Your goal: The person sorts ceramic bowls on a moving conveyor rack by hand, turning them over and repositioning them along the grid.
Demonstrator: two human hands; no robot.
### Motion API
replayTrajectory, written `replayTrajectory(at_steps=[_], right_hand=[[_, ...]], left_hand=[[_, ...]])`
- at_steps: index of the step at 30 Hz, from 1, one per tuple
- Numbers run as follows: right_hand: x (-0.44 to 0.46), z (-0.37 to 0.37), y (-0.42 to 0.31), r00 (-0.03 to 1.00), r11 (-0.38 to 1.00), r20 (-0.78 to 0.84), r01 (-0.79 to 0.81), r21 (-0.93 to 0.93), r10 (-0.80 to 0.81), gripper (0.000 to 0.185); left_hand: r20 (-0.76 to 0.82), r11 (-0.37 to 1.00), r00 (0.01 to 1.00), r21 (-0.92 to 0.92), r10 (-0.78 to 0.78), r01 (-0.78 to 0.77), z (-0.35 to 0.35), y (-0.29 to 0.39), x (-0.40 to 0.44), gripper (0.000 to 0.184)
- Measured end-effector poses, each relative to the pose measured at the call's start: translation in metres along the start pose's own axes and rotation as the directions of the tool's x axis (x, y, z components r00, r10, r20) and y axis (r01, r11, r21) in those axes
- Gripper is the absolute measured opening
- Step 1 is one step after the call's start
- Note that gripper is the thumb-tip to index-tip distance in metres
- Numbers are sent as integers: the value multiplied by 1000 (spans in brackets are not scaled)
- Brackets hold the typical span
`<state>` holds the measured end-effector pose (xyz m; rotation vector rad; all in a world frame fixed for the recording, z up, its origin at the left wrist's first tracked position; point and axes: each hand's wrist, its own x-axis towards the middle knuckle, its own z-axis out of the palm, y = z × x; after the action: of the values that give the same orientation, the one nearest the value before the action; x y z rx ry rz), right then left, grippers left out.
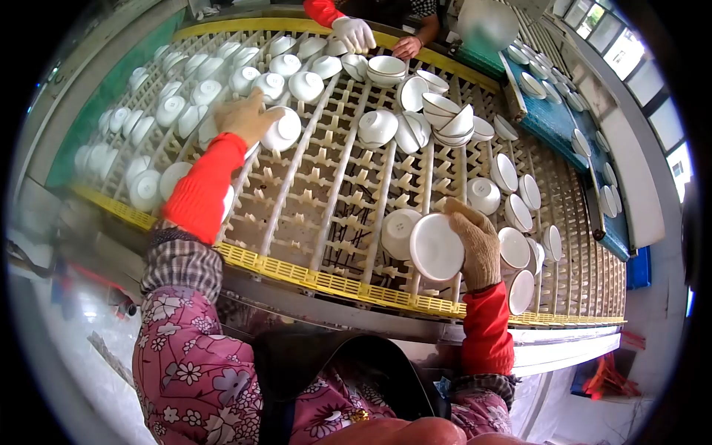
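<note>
My right hand [475, 241], in a tan knit glove, grips a white bowl [436, 248] by its side, its hollow facing me. Just behind that bowl, another bowl [399, 231] leans on the rack with its base showing. My left hand [243, 119], gloved alike, reaches over the rack among overturned bowls with its fingers apart. Beside its thumb lies an upside-down bowl [282, 130]; whether they touch is hard to tell. Part of a bowl [209, 132] shows from under the left hand.
Rows of overturned bowls cover the left of the pegged conveyor rack [297, 200], partly in haze. Stacked bowls [449, 122] and loose ones lie to the right. Opposite, a co-worker's gloved hand [354, 34] and bare hand [406, 47] are near bowls. A blue-green belt [552, 122] carries more bowls.
</note>
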<state>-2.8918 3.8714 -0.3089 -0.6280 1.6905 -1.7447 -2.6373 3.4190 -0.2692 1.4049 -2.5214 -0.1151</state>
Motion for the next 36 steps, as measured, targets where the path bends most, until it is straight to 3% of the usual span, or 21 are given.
replayTrajectory(at_steps=[2,3,4,5,7,11,13,15,18,20,21,24,25,26,27,28,29,30,32,34,36], right_hand=[[-2,21,-16,998,993,-4,-55,108,56,49],[-5,31,-18,996,983,-10,-87,164,90,49],[-7,42,-19,997,997,-6,-82,0,82,51],[-10,51,-10,999,991,44,-13,-130,19,54],[-11,49,4,991,973,132,6,-230,26,59],[-17,47,-3,960,969,265,-22,-247,90,67],[-20,39,-9,925,941,376,73,-330,60,71],[-22,34,-18,905,852,412,135,-506,101,73],[-23,19,-18,921,799,362,107,-592,146,64],[-19,5,-5,925,852,347,49,-521,158,61],[-20,5,-7,927,875,336,19,-483,166,59],[-18,-11,1,954,876,267,10,-483,136,55],[-14,-16,6,961,888,241,-13,-459,138,55],[-14,-11,-3,975,873,199,7,-488,103,57],[-10,-8,-10,977,824,211,129,-551,-12,57],[-5,-5,-16,964,755,234,246,-608,-126,57],[2,-1,-20,934,666,266,356,-655,-237,58],[11,4,-20,861,545,322,501,-672,-393,59],[29,23,-31,792,486,362,595,-640,-493,60],[43,48,-48,760,455,410,638,-622,-505,61],[48,80,-49,877,784,378,449,-430,-295,61]], left_hand=[[37,983,996,165,76,-81,-14,-15,-17,62],[-17,957,972,179,236,-229,-22,-9,-32,65],[-67,909,920,197,386,-367,-30,3,-55,69],[-116,841,844,223,524,-492,-38,16,-79,73],[-371,541,489,44,789,-840,-44,61,-135,67],[149,239,235,-8,960,-971,-36,135,-211,32],[-56,109,107,32,993,-994,-21,150,-212,31],[-114,40,41,-15,993,-999,-5,158,-214,30],[-22,15,22,-274,1000,-961,-4,165,-213,27],[230,441,392,-647,891,-622,-26,157,-213,28],[399,592,491,-732,774,-338,-35,148,-212,29],[130,539,527,-323,840,-778,-41,76,-165,36],[11,417,417,13,909,-909,-41,47,-150,37],[73,620,621,40,780,-784,-49,29,-149,40],[163,848,833,-56,528,-527,-47,16,-146,50],[234,975,948,-99,215,-197,-44,3,-143,60],[152,993,988,110,19,-36,-48,5,-150,67],[38,971,988,184,147,-152,-47,6,-157,69],[-151,862,892,366,427,-350,-44,13,-167,73],[-344,762,706,47,619,-645,-43,56,-178,76],[-314,600,557,57,769,-798,-32,91,-189,71]])
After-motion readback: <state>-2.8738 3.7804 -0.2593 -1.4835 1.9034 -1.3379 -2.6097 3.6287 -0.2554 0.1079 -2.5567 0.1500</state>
